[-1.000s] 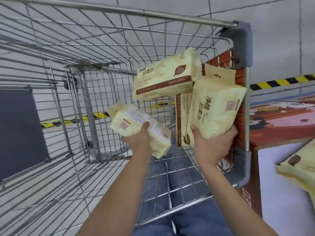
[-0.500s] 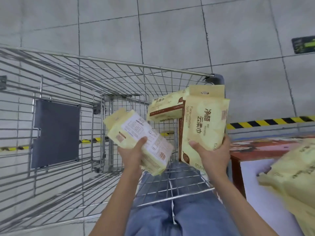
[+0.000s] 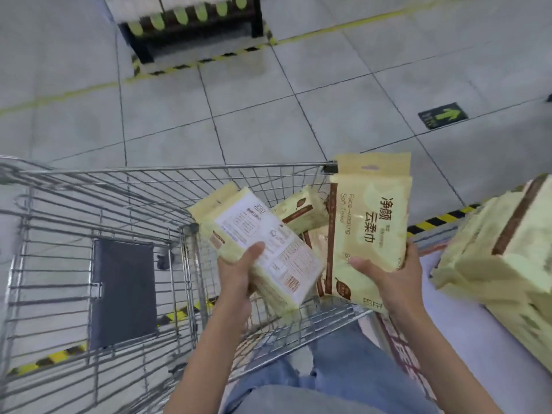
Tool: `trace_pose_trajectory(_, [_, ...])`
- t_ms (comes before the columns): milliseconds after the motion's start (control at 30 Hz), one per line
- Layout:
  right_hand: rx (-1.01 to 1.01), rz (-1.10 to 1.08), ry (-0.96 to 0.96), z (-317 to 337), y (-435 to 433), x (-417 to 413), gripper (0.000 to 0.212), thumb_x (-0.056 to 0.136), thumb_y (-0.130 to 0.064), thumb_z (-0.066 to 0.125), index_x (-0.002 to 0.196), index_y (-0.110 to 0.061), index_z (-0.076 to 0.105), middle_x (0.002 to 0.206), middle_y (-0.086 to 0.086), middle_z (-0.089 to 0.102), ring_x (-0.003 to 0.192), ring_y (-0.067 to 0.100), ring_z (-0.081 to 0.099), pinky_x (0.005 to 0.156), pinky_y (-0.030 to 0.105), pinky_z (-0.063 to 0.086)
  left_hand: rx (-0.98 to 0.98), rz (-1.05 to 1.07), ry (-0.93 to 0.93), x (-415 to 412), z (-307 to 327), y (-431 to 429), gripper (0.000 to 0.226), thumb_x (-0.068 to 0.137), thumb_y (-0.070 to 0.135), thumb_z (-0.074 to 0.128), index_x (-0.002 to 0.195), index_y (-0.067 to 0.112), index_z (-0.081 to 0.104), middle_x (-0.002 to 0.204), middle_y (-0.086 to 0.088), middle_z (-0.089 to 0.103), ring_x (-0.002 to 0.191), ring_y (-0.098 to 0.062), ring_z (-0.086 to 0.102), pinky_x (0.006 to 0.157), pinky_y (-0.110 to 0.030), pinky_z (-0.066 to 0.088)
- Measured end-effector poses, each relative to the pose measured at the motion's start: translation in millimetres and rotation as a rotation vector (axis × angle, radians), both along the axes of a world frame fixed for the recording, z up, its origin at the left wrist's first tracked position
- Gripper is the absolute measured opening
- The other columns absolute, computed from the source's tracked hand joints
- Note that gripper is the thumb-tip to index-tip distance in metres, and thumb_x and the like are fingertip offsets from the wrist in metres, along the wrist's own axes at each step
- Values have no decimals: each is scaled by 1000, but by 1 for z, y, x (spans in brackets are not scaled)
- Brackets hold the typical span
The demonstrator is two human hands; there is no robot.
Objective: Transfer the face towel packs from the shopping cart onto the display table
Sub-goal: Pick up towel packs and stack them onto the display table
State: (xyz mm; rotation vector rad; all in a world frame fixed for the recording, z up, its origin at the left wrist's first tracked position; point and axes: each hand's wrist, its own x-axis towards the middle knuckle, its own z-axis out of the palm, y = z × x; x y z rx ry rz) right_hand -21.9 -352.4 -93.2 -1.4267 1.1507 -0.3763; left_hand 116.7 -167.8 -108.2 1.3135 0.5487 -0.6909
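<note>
Gripping one pack [image 3: 268, 243] in the left hand [image 3: 236, 282], a second pack [image 3: 367, 222] in the right hand [image 3: 388, 276]. Lift over the cart [image 3: 179, 168], lay flat on the table [image 3: 466, 339] by the pile [image 3: 501, 252].

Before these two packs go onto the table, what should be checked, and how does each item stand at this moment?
1. Left hand grips the left-hand pack: ok, thumb across its label side.
2. Right hand grips the right-hand pack: ok, pack upright, front showing.
3. Held packs clear of the shopping cart wires: cannot tell, height is unclear from above.
4. Bare spot on the display table: ok, free surface beside the stack of packs.
5. Cart emptied: not ok, at least one more pack lies inside.
</note>
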Motion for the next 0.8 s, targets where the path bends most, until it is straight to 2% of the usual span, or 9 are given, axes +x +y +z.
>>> trace_pose_trajectory(133, [2,-157,-117,24,38,-31,84,35,-36,86,109,-35,48,107,-8,65,96,10,65,70,28,56,-65,-181,-77,1,21,15,85,53,30,80,131,24,48,117,0,69,99,-20,68,66,-34,56])
trace_pose_trajectory(300, [1,-319,-142,37,73,-80,94,33,-34,89,118,-25,48,108,-5,66,96,15,66,78,42,56,-143,-372,-77,-8,36,17,104,41,37,83,136,24,44,121,0,67,104,-22,66,64,-33,58])
trace_pose_trajectory(367, [-15,-359,-125,41,78,-100,100,30,-37,93,119,-26,48,110,-5,65,98,15,65,79,43,56,-176,-462,-73,-15,41,7,102,44,34,82,138,24,43,122,-1,66,104,-23,66,72,-38,59])
trace_pose_trajectory(433, [-32,-404,-126,45,78,-119,93,31,-37,95,113,-32,50,109,-7,66,96,14,66,74,39,56,-212,-542,-82,-25,44,-6,95,50,29,80,137,25,44,122,-2,66,104,-23,66,78,-42,58])
trace_pose_trajectory(533, [-100,-464,-117,56,71,-150,87,27,-42,93,103,-41,51,102,-13,67,87,4,67,61,22,54,-289,-681,-99,-46,52,-29,88,54,27,80,135,30,46,120,-1,68,106,-23,66,77,-43,58])
trace_pose_trajectory(600, [-140,-469,-99,66,62,-166,90,23,-43,95,103,-41,52,98,-16,69,85,1,67,58,19,53,-316,-741,-108,-55,55,-43,88,53,28,80,135,28,47,121,-2,67,107,-25,66,77,-44,57])
trace_pose_trajectory(667, [-189,-488,-61,84,49,-192,83,28,-40,90,102,-42,51,97,-15,69,84,1,67,56,18,53,-348,-816,-107,-70,62,-62,91,52,27,83,135,26,47,120,-4,68,106,-26,66,78,-46,56])
trace_pose_trajectory(767, [-311,-433,64,119,17,-225,90,31,-43,87,111,-40,46,102,-19,61,82,-4,63,56,14,49,-347,-880,-92,-93,72,-90,98,44,26,88,133,22,47,118,-7,68,103,-30,67,84,-55,54])
trace_pose_trajectory(800, [-354,-405,104,131,3,-235,94,32,-43,87,116,-39,42,103,-20,59,84,-5,60,58,14,48,-356,-893,-76,-102,76,-100,99,44,28,86,134,22,47,119,-8,68,105,-31,66,85,-54,54])
